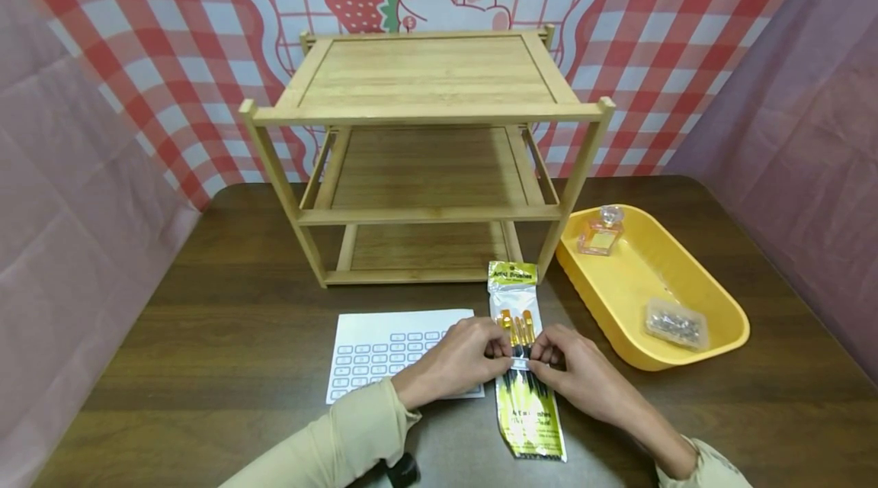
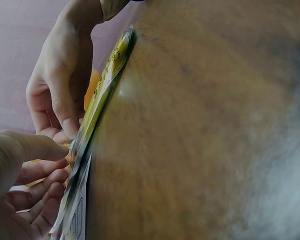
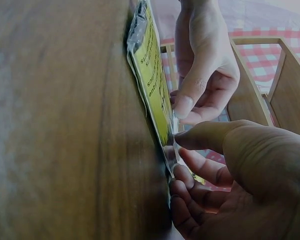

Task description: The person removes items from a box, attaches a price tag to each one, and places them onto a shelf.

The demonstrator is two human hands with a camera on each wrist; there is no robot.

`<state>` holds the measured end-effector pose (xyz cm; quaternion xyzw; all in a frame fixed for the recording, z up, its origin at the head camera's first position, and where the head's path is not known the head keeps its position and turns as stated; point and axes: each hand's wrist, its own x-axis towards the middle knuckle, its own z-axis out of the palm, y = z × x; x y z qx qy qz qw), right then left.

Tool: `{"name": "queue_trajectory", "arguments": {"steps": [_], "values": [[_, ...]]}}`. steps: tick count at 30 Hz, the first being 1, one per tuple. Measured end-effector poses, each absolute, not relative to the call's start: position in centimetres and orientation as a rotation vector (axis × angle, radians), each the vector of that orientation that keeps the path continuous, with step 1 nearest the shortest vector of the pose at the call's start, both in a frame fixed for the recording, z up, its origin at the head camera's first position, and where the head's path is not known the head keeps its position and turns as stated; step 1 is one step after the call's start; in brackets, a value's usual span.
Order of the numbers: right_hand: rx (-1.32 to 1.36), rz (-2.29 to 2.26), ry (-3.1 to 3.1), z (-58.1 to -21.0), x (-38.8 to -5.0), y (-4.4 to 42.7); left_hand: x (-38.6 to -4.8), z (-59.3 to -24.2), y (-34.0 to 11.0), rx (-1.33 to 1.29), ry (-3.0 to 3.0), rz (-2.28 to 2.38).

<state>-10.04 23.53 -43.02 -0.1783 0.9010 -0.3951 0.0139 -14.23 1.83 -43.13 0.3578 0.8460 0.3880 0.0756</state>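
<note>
A flat packet of artist brushes (image 1: 527, 427) lies on the table, its clear middle showing several brushes with orange tips. Across that middle sits a small white sticker label (image 1: 520, 364). My left hand (image 1: 468, 354) pinches the label's left end between thumb and forefinger, and my right hand (image 1: 579, 375) does the same at its right end. Both thumbs nearly meet over the packet in the right wrist view, where the right hand's other fingers (image 3: 187, 200) touch the packet's edge. Partly under my left hand is a white sheet of blue-framed labels (image 1: 370, 354).
Behind the hands stands a three-tier wooden shelf (image 1: 428, 215). To the right, a yellow plastic tray (image 1: 709, 290) holds a pink perfume bottle (image 1: 600, 236) and a clear box of small metal pieces (image 1: 677, 324). A checked cloth (image 1: 638, 38) hangs at the back.
</note>
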Motion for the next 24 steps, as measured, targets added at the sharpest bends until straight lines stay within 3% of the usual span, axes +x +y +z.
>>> {"name": "queue_trajectory", "arguments": {"steps": [24], "values": [[-0.457,-1.199,2.990,-42.9,-10.8,23.8,-16.4,-42.6,0.8,0.911,2.798,1.072]]}}
